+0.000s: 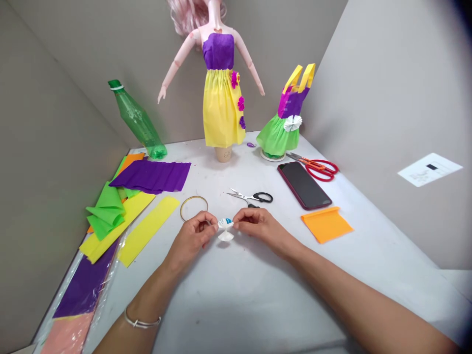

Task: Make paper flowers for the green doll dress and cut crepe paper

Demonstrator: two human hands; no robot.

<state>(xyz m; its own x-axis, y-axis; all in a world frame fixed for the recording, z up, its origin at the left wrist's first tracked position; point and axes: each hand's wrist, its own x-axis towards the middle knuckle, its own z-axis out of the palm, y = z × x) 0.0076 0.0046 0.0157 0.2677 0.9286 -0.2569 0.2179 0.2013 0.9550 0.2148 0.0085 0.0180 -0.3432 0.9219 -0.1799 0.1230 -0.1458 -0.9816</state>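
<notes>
Between my two hands is a small white paper bow (226, 236) with blue print on its upper fan. My left hand (193, 236) pinches the left edge of that upper fan, fingers closed. On the other side, my right hand (263, 227) pinches its right edge. The lower fan hangs down, narrow at the middle. Just beyond my fingers lie small black-handled scissors (254, 196), their blades pointing left. A thin gold bangle (194, 197) rests on the table behind my left hand.
At the back stand a doll (223, 108) in a purple and yellow dress, a small green-skirted dress (280, 132) and a leaning green bottle (136, 120). Coloured crepe paper (151, 177) lies left. To the right are a phone (304, 184), red scissors (319, 167) and orange paper (326, 225).
</notes>
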